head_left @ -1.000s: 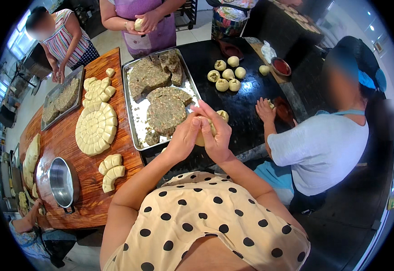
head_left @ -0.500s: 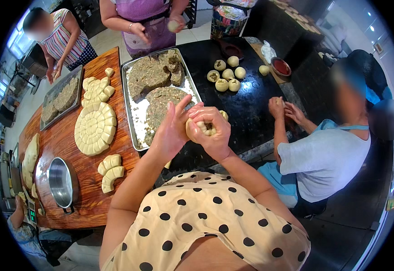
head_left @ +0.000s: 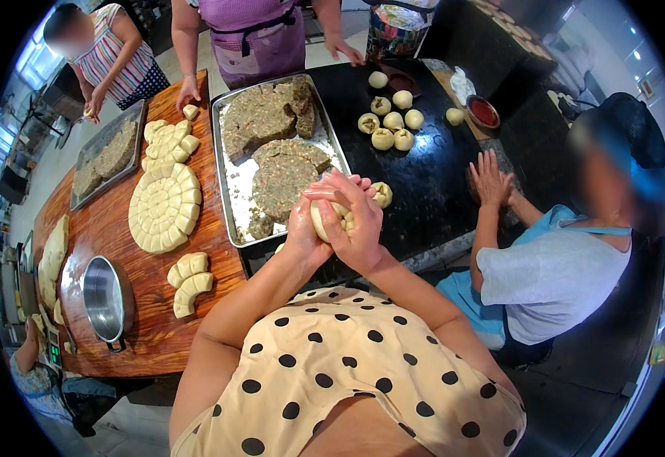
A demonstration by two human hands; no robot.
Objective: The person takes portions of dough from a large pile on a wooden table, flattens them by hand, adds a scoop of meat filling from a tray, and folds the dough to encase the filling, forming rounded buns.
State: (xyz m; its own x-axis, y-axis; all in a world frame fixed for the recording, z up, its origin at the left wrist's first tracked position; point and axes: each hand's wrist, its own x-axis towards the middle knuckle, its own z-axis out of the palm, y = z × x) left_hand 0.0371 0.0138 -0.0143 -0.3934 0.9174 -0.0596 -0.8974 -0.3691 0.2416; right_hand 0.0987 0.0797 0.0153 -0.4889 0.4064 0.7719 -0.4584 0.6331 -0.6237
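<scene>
A bakery workroom, with portioned dough (head_left: 164,208), dough balls (head_left: 393,120), a tray (head_left: 237,194) of speckled filling (head_left: 285,179), an aproned co-worker (head_left: 262,46).

The head-worn fisheye camera is looking steeply down from near above the left hand (head_left: 302,230) and right hand (head_left: 361,234).

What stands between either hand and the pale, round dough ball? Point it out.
Nothing visible: the pale, round dough ball is cupped between the left hand and the right hand, both touching it. The silver, rectangular metal tray holding brown, speckled mixture lies beyond the hands, not in between.
</scene>
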